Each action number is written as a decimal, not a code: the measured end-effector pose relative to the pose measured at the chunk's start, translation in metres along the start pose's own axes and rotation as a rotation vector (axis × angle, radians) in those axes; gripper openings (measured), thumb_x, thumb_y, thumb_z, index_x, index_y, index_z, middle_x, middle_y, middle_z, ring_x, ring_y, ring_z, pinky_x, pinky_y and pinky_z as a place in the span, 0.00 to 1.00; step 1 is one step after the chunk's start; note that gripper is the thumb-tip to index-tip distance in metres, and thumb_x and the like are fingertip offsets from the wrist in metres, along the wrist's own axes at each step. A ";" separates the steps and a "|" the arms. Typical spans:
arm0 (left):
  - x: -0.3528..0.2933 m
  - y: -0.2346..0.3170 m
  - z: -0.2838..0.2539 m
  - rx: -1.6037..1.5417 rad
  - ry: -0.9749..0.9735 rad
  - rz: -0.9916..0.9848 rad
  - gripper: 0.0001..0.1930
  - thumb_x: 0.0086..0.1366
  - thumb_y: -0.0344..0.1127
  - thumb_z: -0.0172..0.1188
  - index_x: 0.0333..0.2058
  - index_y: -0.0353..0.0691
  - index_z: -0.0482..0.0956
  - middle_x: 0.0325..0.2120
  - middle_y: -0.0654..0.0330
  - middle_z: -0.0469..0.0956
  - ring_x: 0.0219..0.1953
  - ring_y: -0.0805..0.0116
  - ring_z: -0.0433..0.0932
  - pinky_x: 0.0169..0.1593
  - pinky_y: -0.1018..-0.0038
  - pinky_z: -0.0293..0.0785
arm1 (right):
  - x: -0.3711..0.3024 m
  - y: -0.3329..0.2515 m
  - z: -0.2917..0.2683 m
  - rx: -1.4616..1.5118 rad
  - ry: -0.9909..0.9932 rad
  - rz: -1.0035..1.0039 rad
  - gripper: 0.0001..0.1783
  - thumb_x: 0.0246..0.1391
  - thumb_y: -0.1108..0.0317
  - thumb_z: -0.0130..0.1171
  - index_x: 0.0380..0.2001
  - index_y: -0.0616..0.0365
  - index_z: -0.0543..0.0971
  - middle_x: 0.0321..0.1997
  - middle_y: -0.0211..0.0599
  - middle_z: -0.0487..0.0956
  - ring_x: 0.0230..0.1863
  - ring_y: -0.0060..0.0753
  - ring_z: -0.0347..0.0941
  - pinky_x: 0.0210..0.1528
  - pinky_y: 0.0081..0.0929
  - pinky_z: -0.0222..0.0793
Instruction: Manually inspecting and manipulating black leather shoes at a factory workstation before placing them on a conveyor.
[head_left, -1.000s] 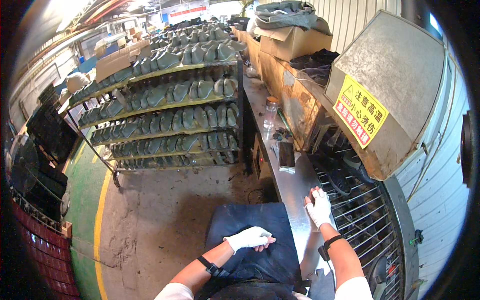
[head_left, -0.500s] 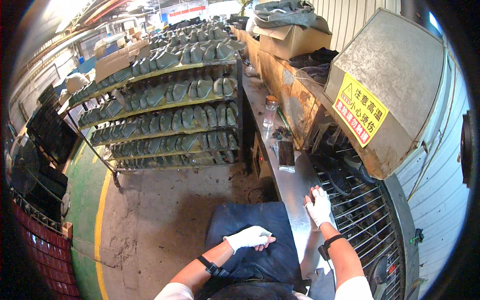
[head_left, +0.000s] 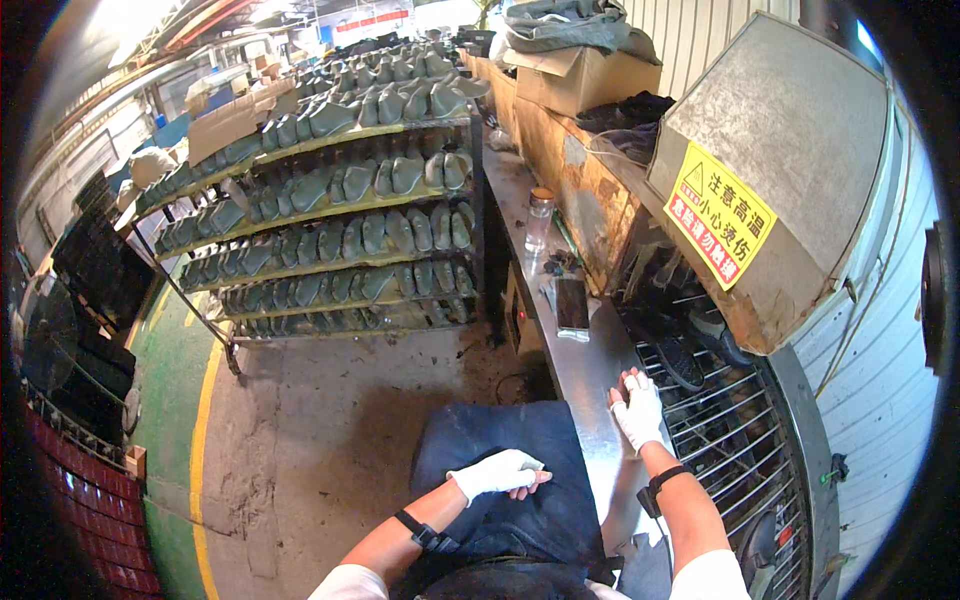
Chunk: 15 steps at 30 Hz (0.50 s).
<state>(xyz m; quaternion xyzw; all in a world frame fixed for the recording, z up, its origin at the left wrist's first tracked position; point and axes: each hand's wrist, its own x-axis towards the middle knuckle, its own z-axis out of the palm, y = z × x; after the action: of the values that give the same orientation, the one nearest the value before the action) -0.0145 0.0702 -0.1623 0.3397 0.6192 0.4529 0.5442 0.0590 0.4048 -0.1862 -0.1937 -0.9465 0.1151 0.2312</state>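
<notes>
My left hand (head_left: pixel 500 474), in a white fingerless glove, rests on my dark-clothed lap (head_left: pixel 510 430) with its fingers curled together. Nothing shows in it, though the palm faces away. To the right, my right hand (head_left: pixel 637 409), gloved the same way, lies on the edge of the metal counter (head_left: pixel 590 385), fingers stretched out and holding nothing. Right beside it runs a bed of metal bars (head_left: pixel 725 440). Dark shoes (head_left: pixel 680 358) sit on its far part, under a grey hood (head_left: pixel 780 130) with a yellow warning label. Another dark shoe (head_left: pixel 757 545) lies at the near end.
A phone (head_left: pixel 572 304) and a clear bottle with an orange lid (head_left: pixel 538 222) stand farther along the counter. A tall rack (head_left: pixel 340 195) full of grey-green shoe forms stands ahead to the left. Cloth tops a cardboard box (head_left: pixel 570 82) behind.
The view has shifted very slightly. Both hands stay in the same places, and nothing has been picked up or put down.
</notes>
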 end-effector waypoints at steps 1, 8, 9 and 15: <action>0.001 0.001 0.000 0.027 0.000 -0.010 0.24 0.78 0.53 0.60 0.30 0.37 0.81 0.22 0.64 0.80 0.22 0.75 0.78 0.26 0.75 0.71 | -0.001 0.002 0.001 -0.008 0.020 -0.011 0.22 0.60 0.52 0.65 0.47 0.58 0.81 0.61 0.57 0.78 0.61 0.62 0.72 0.65 0.51 0.69; -0.001 0.004 0.000 0.034 -0.003 -0.005 0.26 0.78 0.56 0.59 0.30 0.37 0.81 0.21 0.63 0.80 0.22 0.75 0.78 0.27 0.74 0.72 | -0.002 0.005 0.006 -0.013 0.039 -0.021 0.22 0.60 0.53 0.65 0.49 0.59 0.81 0.62 0.57 0.78 0.62 0.62 0.72 0.66 0.52 0.69; -0.002 0.005 -0.001 0.028 -0.007 -0.010 0.26 0.78 0.56 0.59 0.30 0.37 0.81 0.21 0.63 0.80 0.22 0.75 0.78 0.27 0.74 0.72 | -0.001 0.004 0.006 -0.007 0.035 -0.019 0.23 0.60 0.53 0.65 0.50 0.59 0.81 0.62 0.57 0.78 0.62 0.62 0.72 0.66 0.52 0.68; -0.001 0.006 -0.006 0.031 -0.006 0.001 0.26 0.78 0.56 0.59 0.30 0.37 0.82 0.22 0.64 0.80 0.22 0.75 0.78 0.27 0.74 0.72 | 0.005 -0.001 0.004 0.008 0.028 -0.015 0.23 0.60 0.53 0.65 0.50 0.59 0.81 0.62 0.56 0.78 0.64 0.61 0.72 0.67 0.51 0.67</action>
<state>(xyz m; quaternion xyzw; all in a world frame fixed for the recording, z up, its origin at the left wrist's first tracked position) -0.0210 0.0700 -0.1561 0.3498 0.6242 0.4426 0.5405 0.0532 0.4058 -0.1872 -0.1872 -0.9440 0.1145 0.2463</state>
